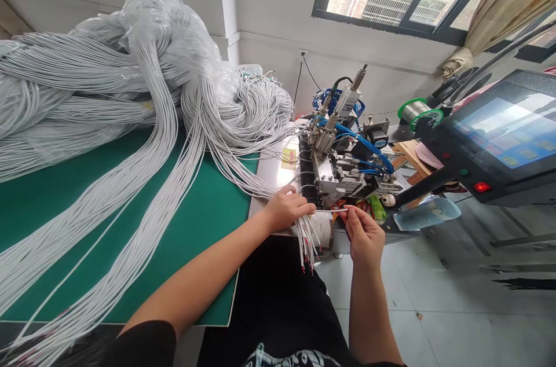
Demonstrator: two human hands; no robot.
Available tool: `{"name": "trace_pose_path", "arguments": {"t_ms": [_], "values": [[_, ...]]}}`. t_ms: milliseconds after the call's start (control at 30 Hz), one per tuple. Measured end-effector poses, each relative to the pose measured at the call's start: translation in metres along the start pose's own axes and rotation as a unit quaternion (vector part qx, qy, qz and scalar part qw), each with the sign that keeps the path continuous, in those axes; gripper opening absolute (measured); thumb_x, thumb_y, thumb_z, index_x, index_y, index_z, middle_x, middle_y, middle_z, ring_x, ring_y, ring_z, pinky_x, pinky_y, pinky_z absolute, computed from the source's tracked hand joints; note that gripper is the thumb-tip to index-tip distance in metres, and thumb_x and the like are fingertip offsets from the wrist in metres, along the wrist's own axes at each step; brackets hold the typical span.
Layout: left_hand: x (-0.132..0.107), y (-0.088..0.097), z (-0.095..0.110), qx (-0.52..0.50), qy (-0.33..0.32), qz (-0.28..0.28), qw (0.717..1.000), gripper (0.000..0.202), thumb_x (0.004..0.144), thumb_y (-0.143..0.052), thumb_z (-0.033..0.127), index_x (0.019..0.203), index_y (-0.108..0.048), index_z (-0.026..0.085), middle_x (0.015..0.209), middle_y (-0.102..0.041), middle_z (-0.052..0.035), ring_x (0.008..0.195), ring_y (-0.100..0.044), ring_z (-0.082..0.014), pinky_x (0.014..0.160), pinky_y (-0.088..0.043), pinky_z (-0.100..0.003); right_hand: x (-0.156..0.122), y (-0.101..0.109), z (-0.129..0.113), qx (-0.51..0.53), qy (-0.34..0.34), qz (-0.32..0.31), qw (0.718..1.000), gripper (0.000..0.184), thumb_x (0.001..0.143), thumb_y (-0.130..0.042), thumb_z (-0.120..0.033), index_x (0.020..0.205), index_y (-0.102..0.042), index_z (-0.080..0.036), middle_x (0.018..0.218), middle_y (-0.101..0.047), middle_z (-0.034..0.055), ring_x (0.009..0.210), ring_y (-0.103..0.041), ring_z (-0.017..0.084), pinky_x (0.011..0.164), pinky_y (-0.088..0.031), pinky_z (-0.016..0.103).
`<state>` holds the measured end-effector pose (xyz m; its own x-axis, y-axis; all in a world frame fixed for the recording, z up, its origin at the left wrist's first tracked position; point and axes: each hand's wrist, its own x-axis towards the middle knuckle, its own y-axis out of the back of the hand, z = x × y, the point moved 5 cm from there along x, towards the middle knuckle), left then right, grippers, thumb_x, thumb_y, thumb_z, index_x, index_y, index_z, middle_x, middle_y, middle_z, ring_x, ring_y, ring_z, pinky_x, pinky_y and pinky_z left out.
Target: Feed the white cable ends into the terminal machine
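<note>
My left hand (pixel 287 208) is closed around a bundle of white cables (pixel 304 235), whose red-tipped ends hang down past the fingers. One white cable (pixel 328 210) runs straight from that hand to my right hand (pixel 364 234), where fingertips pinch its end. The rest of the bundle trails back over a metal plate (pixel 271 173) to the heap behind. Just beyond both hands stands a machine (pixel 328 173) with metal cylinders, blue air tubes and dark clamps. Its lower front is partly hidden by my hands.
Long bunches of white cable (pixel 160 118), partly wrapped in clear plastic (pixel 150 2), lie across the green table (pixel 208 263) on the left. A control screen (pixel 508 129) juts in at right, near a solder wire spool (pixel 419 114) and a bluish plastic container (pixel 428 215).
</note>
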<state>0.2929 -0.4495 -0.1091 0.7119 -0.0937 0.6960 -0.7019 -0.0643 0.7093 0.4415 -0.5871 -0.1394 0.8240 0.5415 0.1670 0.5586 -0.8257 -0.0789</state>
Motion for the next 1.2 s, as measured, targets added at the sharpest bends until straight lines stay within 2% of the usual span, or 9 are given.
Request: {"name": "trace_pose_path", "arguments": {"t_ms": [100, 333, 533, 700, 900, 1200], "values": [[-0.0002, 0.0004, 0.0001, -0.003, -0.001, 0.002, 1.0, 0.019, 0.095, -0.042, 0.018, 0.088, -0.059, 0.021, 0.059, -0.056, 0.0062, 0.055, -0.049, -0.0079, 0.075, -0.038, -0.028, -0.0001, -0.0013, -0.0012, -0.005, 0.005, -0.007, 1.0, 0.034, 0.077, -0.068, -0.044, 0.096, -0.07, -0.016, 0.067, -0.062, 0.0004, 0.042, -0.035, 0.004, 0.04, -0.037, 0.021], [-0.0004, -0.0004, 0.0, 0.001, 0.004, -0.01, 1.0, 0.022, 0.097, -0.039, 0.022, 0.086, -0.059, 0.019, 0.057, -0.056, 0.0059, 0.052, -0.048, -0.0076, 0.07, -0.038, -0.027, 0.0002, -0.002, 0.0, 0.022, 0.006, -0.013, 1.0, 0.029, 0.078, -0.068, -0.039, 0.096, -0.07, -0.016, 0.071, -0.063, 0.0026, 0.044, -0.032, 0.004, 0.039, -0.031, 0.02], [-0.0013, -0.0007, -0.0004, 0.0, -0.001, -0.006, 1.0, 0.022, 0.097, -0.041, 0.027, 0.088, -0.06, 0.021, 0.056, -0.055, 0.0058, 0.052, -0.048, -0.0082, 0.068, -0.038, -0.026, 0.0022, 0.0009, 0.0031, 0.006, -0.005, -0.011, 1.0, 0.028, 0.075, -0.069, -0.04, 0.089, -0.069, -0.015, 0.068, -0.064, 0.0023, 0.043, -0.035, 0.004, 0.04, -0.031, 0.02], [-0.0011, -0.0015, -0.0001, -0.01, -0.003, -0.008, 1.0, 0.018, 0.096, -0.043, 0.025, 0.092, -0.06, 0.021, 0.057, -0.056, 0.0065, 0.051, -0.048, -0.0077, 0.068, -0.037, -0.026, 0.0038, 0.0014, 0.0038, -0.018, -0.01, -0.011, 1.0, 0.032, 0.073, -0.069, -0.043, 0.088, -0.068, -0.015, 0.064, -0.061, 0.0008, 0.042, -0.035, 0.005, 0.039, -0.029, 0.02], [0.0003, 0.0007, 0.0011, -0.011, -0.007, 0.007, 1.0, 0.019, 0.096, -0.043, 0.022, 0.087, -0.059, 0.02, 0.055, -0.056, 0.007, 0.05, -0.048, -0.0073, 0.069, -0.037, -0.027, 0.0042, 0.0018, 0.0046, -0.016, -0.026, -0.019, 0.999, 0.032, 0.072, -0.07, -0.043, 0.088, -0.068, -0.015, 0.066, -0.061, 0.0018, 0.043, -0.036, 0.005, 0.038, -0.028, 0.019], [-0.0038, -0.0074, -0.0007, -0.028, 0.001, -0.034, 0.999, 0.016, 0.093, -0.044, 0.02, 0.087, -0.059, 0.019, 0.06, -0.059, 0.0049, 0.055, -0.053, -0.0081, 0.072, -0.037, -0.028, 0.0045, 0.0013, 0.0052, -0.022, -0.031, -0.025, 0.999, 0.033, 0.072, -0.07, -0.044, 0.088, -0.068, -0.015, 0.07, -0.062, 0.0029, 0.044, -0.036, 0.005, 0.038, -0.026, 0.019]]}}
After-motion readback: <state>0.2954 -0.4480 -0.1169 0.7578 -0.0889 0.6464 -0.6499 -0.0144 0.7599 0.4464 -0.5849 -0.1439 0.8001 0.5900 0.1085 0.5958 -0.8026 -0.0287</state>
